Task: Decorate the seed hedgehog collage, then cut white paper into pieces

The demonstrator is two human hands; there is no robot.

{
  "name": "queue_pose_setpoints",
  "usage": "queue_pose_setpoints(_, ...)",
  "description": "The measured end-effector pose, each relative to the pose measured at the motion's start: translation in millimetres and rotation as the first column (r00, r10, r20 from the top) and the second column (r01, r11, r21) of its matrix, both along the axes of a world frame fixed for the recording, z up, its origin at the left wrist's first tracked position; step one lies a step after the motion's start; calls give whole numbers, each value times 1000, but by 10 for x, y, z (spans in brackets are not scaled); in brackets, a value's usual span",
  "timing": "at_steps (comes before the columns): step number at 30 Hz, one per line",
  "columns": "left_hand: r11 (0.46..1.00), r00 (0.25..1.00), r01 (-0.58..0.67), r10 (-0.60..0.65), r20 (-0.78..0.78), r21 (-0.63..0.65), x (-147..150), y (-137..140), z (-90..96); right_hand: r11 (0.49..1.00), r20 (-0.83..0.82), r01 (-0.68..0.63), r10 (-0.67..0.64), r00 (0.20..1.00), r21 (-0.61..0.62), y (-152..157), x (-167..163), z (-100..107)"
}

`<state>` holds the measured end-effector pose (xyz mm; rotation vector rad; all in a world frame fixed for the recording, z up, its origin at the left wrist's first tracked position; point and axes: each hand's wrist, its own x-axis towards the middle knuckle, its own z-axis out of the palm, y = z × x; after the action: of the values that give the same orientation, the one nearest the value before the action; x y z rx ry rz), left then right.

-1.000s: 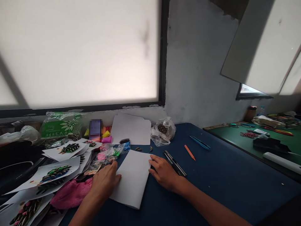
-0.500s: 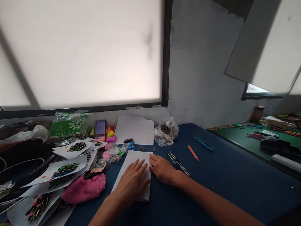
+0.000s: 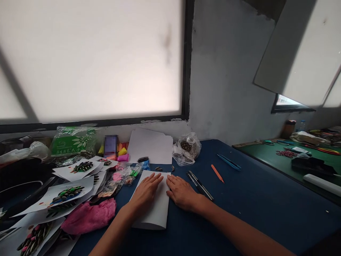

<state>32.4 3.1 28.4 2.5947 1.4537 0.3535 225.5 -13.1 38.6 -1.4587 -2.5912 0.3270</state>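
Observation:
A folded sheet of white paper point(image 3: 156, 213) lies on the blue tabletop in front of me, its near end bulging slightly open. My left hand point(image 3: 146, 190) rests on the paper's left half with the fingers stretched toward its far end. At the right, folded edge lies my right hand point(image 3: 182, 192), its fingers extended and the fingertips on the paper's far right corner. Just beyond the far edge are a few striped sunflower seeds point(image 3: 158, 169).
Right of my hands lie metal tweezers point(image 3: 199, 185), an orange pen point(image 3: 217, 173) and blue tweezers point(image 3: 228, 161). Seed-decorated paper sheets point(image 3: 66, 193) and a pink cloth point(image 3: 90, 215) crowd the left. Behind stand a bag of seeds point(image 3: 186, 147) and white sheets point(image 3: 150, 147).
My left hand has slid left and away from me along the paper, uncovering its near end. The right hand stays at the right edge. The view has shifted slightly.

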Motion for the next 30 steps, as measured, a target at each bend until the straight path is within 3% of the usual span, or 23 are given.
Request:
queue_pose_setpoints(5,1000,996,25,-26,-81,-4,6,40,-89,999,-14,-15,15,1000,-46,-102,-9,51)
queue_pose_setpoints(10,999,996,28,-27,-90,14,-10,63,-149,988,-61,-121,115,991,-100,-543,-38,113)
queue_pose_setpoints(13,1000,996,26,-25,-86,7,-26,100,-185,954,-71,-275,268,961,-123,-802,-45,-18)
queue_pose_setpoints(16,1000,997,25,-25,-69,1,-30,104,-196,916,-40,-399,397,917,-51,-922,-37,-228)
queue_pose_setpoints(19,999,998,31,-31,-55,-8,-18,75,-179,893,-36,-448,447,894,-43,-931,-10,-283)
queue_pose_setpoints(21,999,998,30,-31,-57,-10,-6,50,-160,891,-68,-440,435,898,-107,-912,13,-177)
queue_pose_setpoints(25,999,995,15,-18,-96,-32,15,21,-126,930,-95,-287,272,958,-232,-789,24,142)
queue_pose_setpoints(30,999,995,11,-15,-103,-46,18,24,-112,982,12,-55,58,998,-183,-341,-16,223)
